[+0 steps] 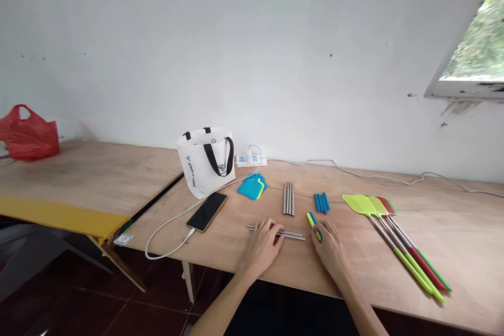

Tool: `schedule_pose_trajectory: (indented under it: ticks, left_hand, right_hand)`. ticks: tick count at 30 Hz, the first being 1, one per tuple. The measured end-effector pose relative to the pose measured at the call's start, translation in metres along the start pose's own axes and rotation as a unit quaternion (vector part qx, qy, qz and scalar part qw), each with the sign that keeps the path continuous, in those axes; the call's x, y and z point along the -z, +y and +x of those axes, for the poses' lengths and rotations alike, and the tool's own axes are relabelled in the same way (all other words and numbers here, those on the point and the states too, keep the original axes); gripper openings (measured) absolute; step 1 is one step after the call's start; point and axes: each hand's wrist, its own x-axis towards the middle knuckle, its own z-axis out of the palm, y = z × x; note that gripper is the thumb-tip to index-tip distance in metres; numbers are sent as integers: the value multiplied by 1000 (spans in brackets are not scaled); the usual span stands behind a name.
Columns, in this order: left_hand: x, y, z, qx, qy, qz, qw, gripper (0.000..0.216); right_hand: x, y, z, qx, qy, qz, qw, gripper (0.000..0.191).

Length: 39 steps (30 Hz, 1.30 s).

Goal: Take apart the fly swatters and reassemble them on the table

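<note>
My left hand lies palm down on the wooden table, its spread fingers resting on a pair of thin metal rods that lie crosswise. My right hand rests beside it, its fingers touching a yellow-green and a blue handle grip. Behind them lie several upright metal rods and a small bunch of blue grips. A stack of blue and green swatter heads sits further left.
Assembled fly swatters lie at the right. A phone on a white cable, a white tote bag and a power strip stand at the back left. A red plastic bag sits on the neighbouring table. A window is at the upper right.
</note>
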Motion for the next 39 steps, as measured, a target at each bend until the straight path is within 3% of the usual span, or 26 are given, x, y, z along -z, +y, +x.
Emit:
schedule_pose_trajectory:
  ticks: [6,12,18,22,26,31,39]
  left_hand:
    - [-2,0,1,-2,4,-4,1000,31]
    - [1,-16,8,25,55,4,998,34]
    - [13,-62,58,85,36,128,987,50]
    - [15,-85,99,143,16,213,966,71]
    - [17,-95,121,171,2,247,954,83]
    - [29,-100,123,130,-32,260,956,54]
    - [45,-103,101,74,-53,265,960,59]
  right_hand:
    - [0,-3,-9,-1,10,-23,1000,21]
    - [18,-25,-4,-5,3,-98,995,24]
    - [34,-57,3,167,-112,-18,979,35]
    - [31,-61,3,189,-133,29,972,37]
    - [31,-59,4,184,-137,54,972,35]
    - [32,-59,5,169,-139,57,974,34]
    - [28,-58,5,169,-141,57,974,34]
